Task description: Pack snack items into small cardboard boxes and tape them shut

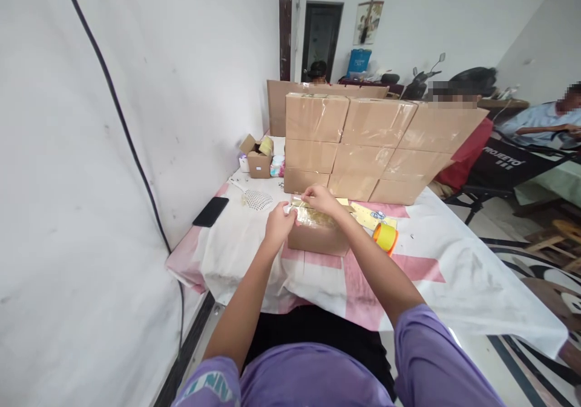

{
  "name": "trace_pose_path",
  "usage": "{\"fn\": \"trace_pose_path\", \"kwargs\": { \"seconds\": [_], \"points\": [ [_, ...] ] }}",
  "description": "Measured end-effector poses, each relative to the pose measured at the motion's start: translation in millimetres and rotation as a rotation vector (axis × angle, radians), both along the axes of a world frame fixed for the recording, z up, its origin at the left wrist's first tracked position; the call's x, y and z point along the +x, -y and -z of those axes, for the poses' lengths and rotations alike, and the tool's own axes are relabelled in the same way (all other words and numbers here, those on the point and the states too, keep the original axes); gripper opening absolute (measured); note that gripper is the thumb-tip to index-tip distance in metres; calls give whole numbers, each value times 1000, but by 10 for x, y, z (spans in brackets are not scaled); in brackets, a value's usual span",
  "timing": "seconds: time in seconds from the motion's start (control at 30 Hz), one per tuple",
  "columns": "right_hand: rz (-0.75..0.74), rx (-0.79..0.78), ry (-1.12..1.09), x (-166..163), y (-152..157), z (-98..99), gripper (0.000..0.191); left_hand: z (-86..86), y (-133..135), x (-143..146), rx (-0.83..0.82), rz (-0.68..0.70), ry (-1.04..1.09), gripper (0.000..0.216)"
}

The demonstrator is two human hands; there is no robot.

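Small brown cardboard box [318, 237], rectangular and open at the top, is seen on the white-and-pink cloth-covered table [454, 261], directly beneath both hands. Glossy, crinkled clear plastic packets with yellowish contents [313, 216] are seen filling its top. The left hand [279, 224] is placed at the box's near left corner, fingers curled and pinched on the packet edge; the right hand [321, 199] is held over the far edge, fingers bent down and closed narrowly on the same plastic. Just beside the box on its right, one yellow roll of tape on an orange holder [385, 237] is laid, and one flat yellow printed sheet [372, 216] is spread between it and the stack behind. Nine sealed, tape-glossed brown cardboard cartons [363, 146] are counted there, stacked three wide and three high, near the box but apart from it. To the left, one white mesh plastic swatter [254, 198] and one flat black phone [210, 211] are laid on the cloth, well apart from the hands. One small open carton holding tape rolls [258, 155] is set farther back by the wall. Two other people are partly seen beyond the stack.
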State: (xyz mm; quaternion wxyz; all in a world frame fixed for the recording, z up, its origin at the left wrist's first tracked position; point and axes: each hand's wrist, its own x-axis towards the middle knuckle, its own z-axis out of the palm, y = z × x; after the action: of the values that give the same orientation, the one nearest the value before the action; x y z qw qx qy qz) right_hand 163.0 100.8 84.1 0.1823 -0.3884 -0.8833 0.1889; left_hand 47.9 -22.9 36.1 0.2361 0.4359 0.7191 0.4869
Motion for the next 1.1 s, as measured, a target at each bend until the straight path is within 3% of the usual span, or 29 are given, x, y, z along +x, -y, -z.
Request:
{"fn": "trace_pose_path", "kwargs": {
  "seconds": [0.23,0.5,0.7,0.83,1.03,1.1],
  "points": [
    [-44,-14,37,-76,-119,318,14,-69,-52,108,-268,-135,-334,52],
    [3,48,110,-92,10,269,15,-134,-39,97,-331,-174,-342,45],
    [288,65,148,-85,-63,235,66,130,18,-29,-249,-172,-110,53],
    [381,-29,139,490,-456,240,36,321,60,18,-190,-90,112,52],
    [511,-66,124,2143,-1062,559,20,369,42,27,-136,-51,297,52],
    [529,-59,118,2548,-1190,714,14,362,35,24,-134,-58,321,52]
  ]
}}
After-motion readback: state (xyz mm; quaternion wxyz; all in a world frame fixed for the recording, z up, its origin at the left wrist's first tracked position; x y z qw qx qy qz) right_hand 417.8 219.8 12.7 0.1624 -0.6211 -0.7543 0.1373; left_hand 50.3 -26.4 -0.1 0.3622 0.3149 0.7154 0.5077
